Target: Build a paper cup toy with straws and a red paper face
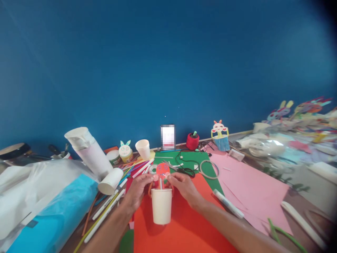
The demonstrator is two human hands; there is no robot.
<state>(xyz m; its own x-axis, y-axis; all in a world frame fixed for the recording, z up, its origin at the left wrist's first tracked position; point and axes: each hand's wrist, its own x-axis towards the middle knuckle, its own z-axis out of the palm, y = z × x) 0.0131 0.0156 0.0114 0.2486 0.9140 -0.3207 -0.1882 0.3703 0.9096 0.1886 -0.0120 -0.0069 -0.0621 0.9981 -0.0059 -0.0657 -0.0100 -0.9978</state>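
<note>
A white paper cup (161,207) stands upright on red-orange paper (189,225). Above its rim rises an orange-red paper figure (163,169) with a round head and drawn eyes; orange strips curve down at both sides of the cup. My left hand (139,188) pinches a small pale round piece at the figure's left side. On the other side, my right hand (183,186) has thumb and fingers closed on the figure's right side, near another pale piece. Black-handled scissors (184,170) lie just behind the right hand on green paper (189,158).
Paper rolls (91,151), a tipped cup (110,181), pens and strips lie left, beside a blue package (58,211). Behind are another cup (143,148), a red pot (192,141) and a bunny cup (221,140). Pink paper (252,182) and a marker (228,203) lie right.
</note>
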